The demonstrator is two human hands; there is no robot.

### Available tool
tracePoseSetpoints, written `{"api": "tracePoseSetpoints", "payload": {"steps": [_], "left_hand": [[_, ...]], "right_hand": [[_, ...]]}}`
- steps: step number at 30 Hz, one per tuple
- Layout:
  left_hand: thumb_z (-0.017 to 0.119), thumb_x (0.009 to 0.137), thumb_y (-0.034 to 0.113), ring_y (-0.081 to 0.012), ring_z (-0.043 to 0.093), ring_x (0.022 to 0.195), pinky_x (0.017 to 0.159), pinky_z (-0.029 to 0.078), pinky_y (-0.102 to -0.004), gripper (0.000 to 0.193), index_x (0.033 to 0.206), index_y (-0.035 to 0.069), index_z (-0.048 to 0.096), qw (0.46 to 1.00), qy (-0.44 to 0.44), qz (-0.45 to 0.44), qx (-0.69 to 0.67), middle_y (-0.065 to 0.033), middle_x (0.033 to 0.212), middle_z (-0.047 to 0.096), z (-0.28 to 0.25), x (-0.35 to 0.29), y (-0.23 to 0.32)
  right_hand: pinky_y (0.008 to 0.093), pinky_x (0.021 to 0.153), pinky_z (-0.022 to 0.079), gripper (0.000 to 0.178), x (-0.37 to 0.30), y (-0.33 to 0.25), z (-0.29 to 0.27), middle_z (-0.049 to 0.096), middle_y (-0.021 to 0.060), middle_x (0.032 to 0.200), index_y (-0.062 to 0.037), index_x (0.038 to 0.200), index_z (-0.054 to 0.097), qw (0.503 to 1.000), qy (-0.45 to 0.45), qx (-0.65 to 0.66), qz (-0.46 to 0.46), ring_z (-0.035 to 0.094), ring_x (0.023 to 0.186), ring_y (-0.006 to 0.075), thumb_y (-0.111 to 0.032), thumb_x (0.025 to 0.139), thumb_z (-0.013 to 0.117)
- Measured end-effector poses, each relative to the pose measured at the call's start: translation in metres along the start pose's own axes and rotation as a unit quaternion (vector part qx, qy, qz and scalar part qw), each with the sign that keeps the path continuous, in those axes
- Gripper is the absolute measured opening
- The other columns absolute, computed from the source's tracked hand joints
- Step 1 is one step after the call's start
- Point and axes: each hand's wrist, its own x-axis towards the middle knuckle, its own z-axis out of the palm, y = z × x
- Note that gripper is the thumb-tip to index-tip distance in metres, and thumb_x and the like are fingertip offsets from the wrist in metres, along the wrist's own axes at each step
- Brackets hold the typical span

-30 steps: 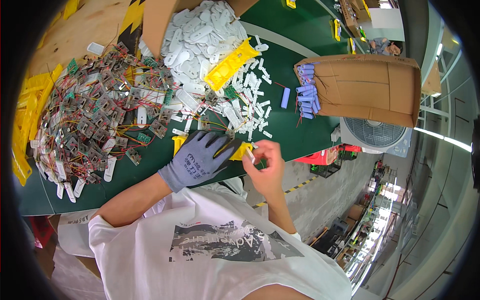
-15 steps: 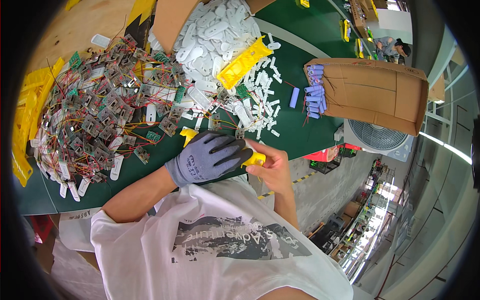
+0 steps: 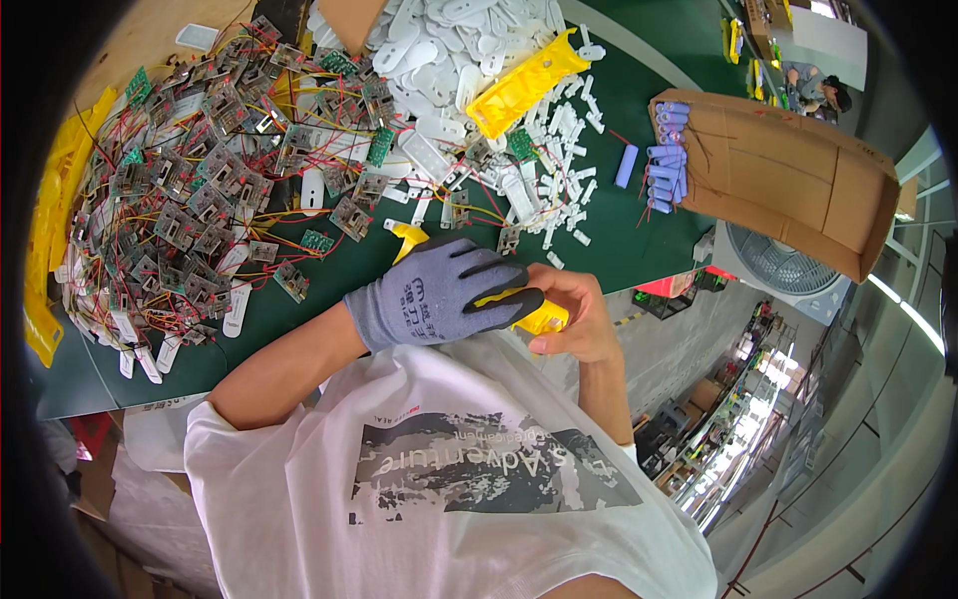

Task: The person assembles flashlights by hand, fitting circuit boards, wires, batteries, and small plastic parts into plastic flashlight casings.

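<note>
The gloved left hand [image 3: 444,295] curls over one yellow casing [image 3: 544,319] at the near edge of the bench [image 3: 634,230], while the bare right hand [image 3: 579,311] closes narrowly on its right end. Beyond them lie one second casing [image 3: 527,84], one loose purple cell [image 3: 627,166] and heaped circuit boards [image 3: 225,170] too tangled to count.

At centre, the way is obstructed by the left hand [image 3: 447,292], the right hand [image 3: 583,315] and the yellow housing [image 3: 544,318] held in them. At centre right, a passage is left on the green tabletop [image 3: 629,238] between the small white parts [image 3: 572,188] and the cardboard box [image 3: 788,175], narrowed by a single purple cell [image 3: 626,166]. At upper left, passage is blocked by heaped circuit boards [image 3: 214,170]; at upper centre, by piled white covers [image 3: 449,42]. A strip is left passable below the boards.
</note>
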Motion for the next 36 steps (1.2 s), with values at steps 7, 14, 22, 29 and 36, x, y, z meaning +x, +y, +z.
{"api": "tracePoseSetpoints", "payload": {"steps": [7,14,22,29,36], "left_hand": [[0.066,0.073,0.023,-0.0207,0.060,0.093,0.075,0.050,-0.0357,0.042,0.114,0.021,0.064,0.999,0.026,-0.033,-0.029,-0.0042,0.107,0.059,-0.005,0.000,-0.008],[0.071,0.070,0.024,-0.0233,0.061,0.091,0.073,0.052,-0.0345,0.035,0.105,0.028,0.066,0.997,0.068,0.017,-0.011,-0.0061,0.111,0.060,-0.008,-0.001,-0.009],[0.072,0.074,0.034,-0.0206,0.061,0.091,0.075,0.050,-0.0340,0.047,0.117,0.020,0.062,0.999,0.041,0.011,-0.009,-0.0051,0.113,0.059,-0.010,-0.002,-0.007],[0.071,0.076,0.037,-0.0202,0.060,0.087,0.075,0.050,-0.0351,0.050,0.121,0.020,0.059,1.000,0.014,-0.014,-0.011,-0.0053,0.112,0.059,-0.008,-0.004,-0.005],[0.072,0.075,0.038,-0.0203,0.060,0.087,0.073,0.050,-0.0348,0.054,0.124,0.019,0.058,0.999,0.027,-0.017,-0.022,-0.0053,0.111,0.060,-0.009,-0.002,-0.008]], "right_hand": [[0.0297,0.094,0.044,0.057,0.006,-0.024,0.021,0.060,0.0071,0.109,0.0033,0.113,0.058,0.996,0.075,0.013,0.054,0.057,0.102,0.0140,-0.002,0.063,0.085],[0.0300,0.097,0.041,0.063,0.008,-0.035,0.029,0.059,0.0054,0.111,0.0020,0.117,0.056,0.998,0.021,-0.033,0.045,0.056,0.104,0.0139,-0.007,0.063,0.086],[0.0306,0.099,0.040,0.049,-0.018,-0.018,0.039,0.061,0.0065,0.118,0.0029,0.124,0.055,0.996,0.076,-0.041,0.037,0.055,0.108,0.0134,-0.013,0.081,0.073],[0.0330,0.095,0.040,0.037,-0.045,0.003,0.023,0.062,0.0072,0.113,-0.0021,0.113,0.062,0.977,0.090,-0.195,0.009,0.054,0.106,0.0164,-0.018,0.081,0.072],[0.0359,0.095,0.036,0.028,-0.039,0.009,0.036,0.062,0.0057,0.101,-0.0048,0.097,0.065,0.925,0.062,-0.369,-0.070,0.049,0.106,0.0212,-0.015,0.074,0.076]]}}
